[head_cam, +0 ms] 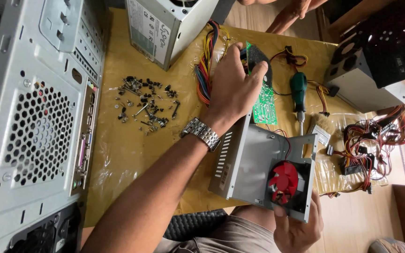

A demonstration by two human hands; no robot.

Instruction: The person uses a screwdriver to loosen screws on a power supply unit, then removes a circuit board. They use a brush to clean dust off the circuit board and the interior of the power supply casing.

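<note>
- While my left hand point(233, 89) closes on one green circuit board point(263, 100), thumb and fingers pinch the dark part at its upper end; the board stands tilted just above the open metal housing point(249, 164), lower edge near the housing's rim
- My left forearm runs diagonally up from the lower left, wrist bent, one steel wristwatch point(201, 132) on it
- My right hand point(298, 225) grips the lower corner of the housing from below, thumb up against the fan side, fingers wrapped behind; the two hands are well apart
- One red fan point(283, 180), mounted in the housing's end wall, just above my right thumb
- One green-handled screwdriver point(299, 96), lying on the table beside the board, untouched
- One small brush point(320, 127) with pale bristles, just right of the screwdriver's shaft
- One heap of loose dark screws point(146, 100), too many and too small to count, on the plastic-covered table point(118, 154)
- One closed power supply unit point(165, 28) at the table's far edge, with one bundle of coloured wires point(207, 61) trailing from it
- One grey computer case point(33, 117) lying at the left
- One tangle of red and black cables point(366, 145) at the right
- One other person's hand point(289, 16) at the far edge
</note>
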